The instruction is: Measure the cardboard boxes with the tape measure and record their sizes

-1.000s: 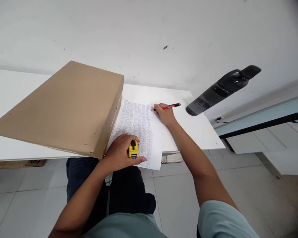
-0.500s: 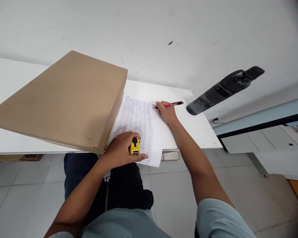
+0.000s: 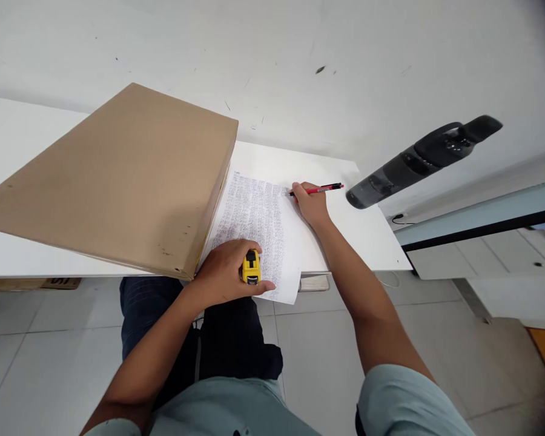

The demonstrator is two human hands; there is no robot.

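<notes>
My left hand (image 3: 229, 272) is closed around a yellow and black tape measure (image 3: 251, 268), resting over the lower part of a paper sheet (image 3: 254, 212). Dense handwriting covers most of that sheet, and its near end hangs past the table edge. In my right hand (image 3: 311, 203) is a red and black pen (image 3: 321, 189), its tip at the sheet's upper right. Beside the sheet on the left stands a large brown cardboard box (image 3: 113, 181), close to my left wrist.
A dark handheld vacuum cleaner (image 3: 418, 160) stands on the white table (image 3: 367, 242) at the right, near the wall. Further right is a white cabinet (image 3: 490, 260). Part of another cardboard box (image 3: 22, 283) shows below the table at the left.
The view has shifted slightly, so everything sits a little differently in the picture. Both hands keep their holds, the pen tip still at the sheet's upper right.
</notes>
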